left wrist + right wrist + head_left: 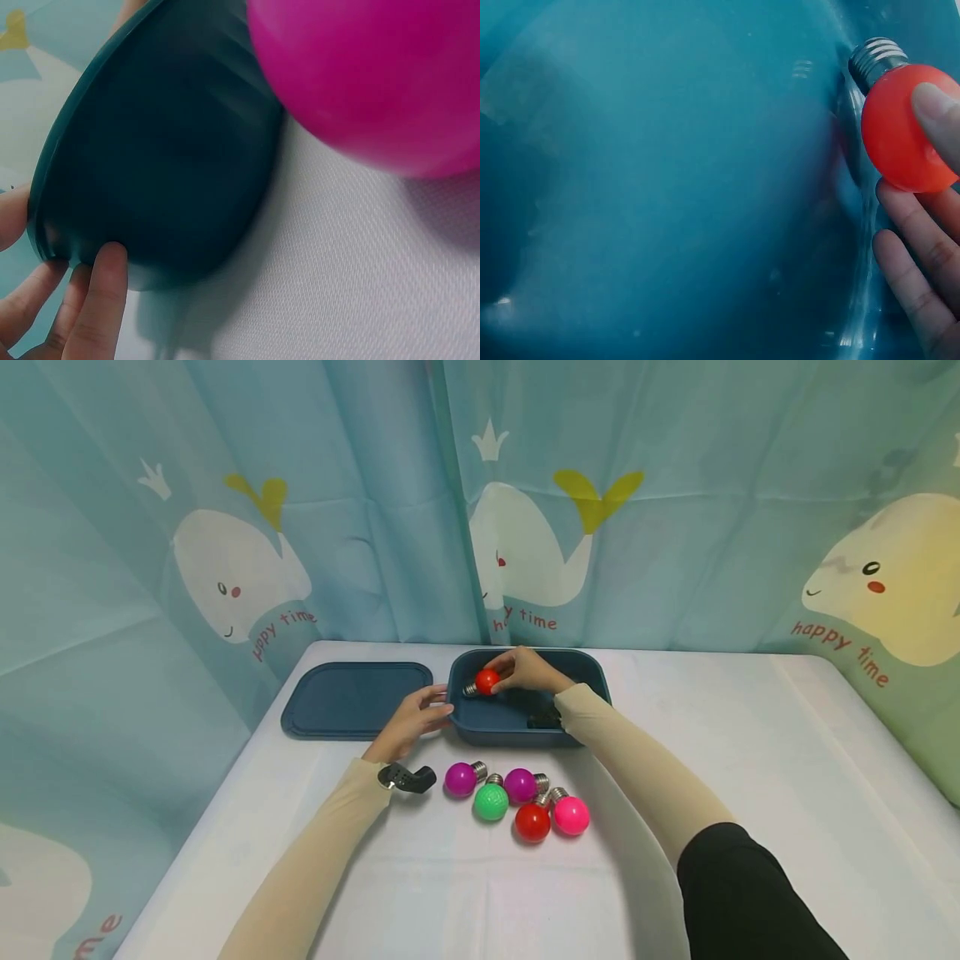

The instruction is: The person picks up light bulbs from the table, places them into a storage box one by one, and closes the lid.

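Observation:
My right hand [531, 670] pinches a red light bulb [487, 682] between thumb and fingers, over the left part of a dark blue rectangular box [525, 739]. In the right wrist view the thumb lies on the red globe, and the bulb's silver screw base [876, 61] points up and left, close to the box's inner wall [859, 292]. My left hand [408, 720] is at the box's left end. Its fairly straight fingers [101, 307] touch the outer wall and rim in the left wrist view.
In front of the box lie several loose bulbs: two purple [460, 780], a green [491, 802], another red [532, 823] and a pink [572, 816]. A flat dark blue lid [356, 697] lies left of the box on the white table [712, 760]. A patterned curtain [405, 527] hangs behind.

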`<state>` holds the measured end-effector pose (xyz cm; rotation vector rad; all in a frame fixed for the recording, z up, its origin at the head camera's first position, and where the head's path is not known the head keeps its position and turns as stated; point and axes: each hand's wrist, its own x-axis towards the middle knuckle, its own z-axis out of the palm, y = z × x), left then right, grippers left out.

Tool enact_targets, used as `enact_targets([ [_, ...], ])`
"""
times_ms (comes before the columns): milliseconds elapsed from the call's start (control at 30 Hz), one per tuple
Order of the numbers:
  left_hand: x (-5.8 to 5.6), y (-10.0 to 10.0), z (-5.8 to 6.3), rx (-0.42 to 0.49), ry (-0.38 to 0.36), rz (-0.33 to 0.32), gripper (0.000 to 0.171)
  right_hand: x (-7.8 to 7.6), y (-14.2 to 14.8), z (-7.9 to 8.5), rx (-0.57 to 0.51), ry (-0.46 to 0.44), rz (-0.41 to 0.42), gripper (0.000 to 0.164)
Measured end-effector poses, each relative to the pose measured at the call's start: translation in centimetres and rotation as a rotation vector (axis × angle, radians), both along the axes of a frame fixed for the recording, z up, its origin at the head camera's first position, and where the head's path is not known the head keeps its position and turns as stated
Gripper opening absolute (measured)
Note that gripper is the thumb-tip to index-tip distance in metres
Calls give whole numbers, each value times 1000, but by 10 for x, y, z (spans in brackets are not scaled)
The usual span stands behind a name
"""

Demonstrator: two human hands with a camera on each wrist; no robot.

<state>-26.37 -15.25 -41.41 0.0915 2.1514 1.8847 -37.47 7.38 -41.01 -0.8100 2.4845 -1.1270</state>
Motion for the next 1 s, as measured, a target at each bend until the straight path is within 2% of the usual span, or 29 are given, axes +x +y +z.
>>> enact_targets([
  [400, 1, 0, 1, 0, 4, -2, 55, -2, -4, -3, 4, 4, 24, 40],
  [733, 2, 0, 2, 1, 0, 0, 55, 1, -6, -2, 42, 36, -1, 41],
  [1000, 2, 0, 2, 8, 3, -8, 55, 0, -5, -1, 25, -3, -1, 44],
])
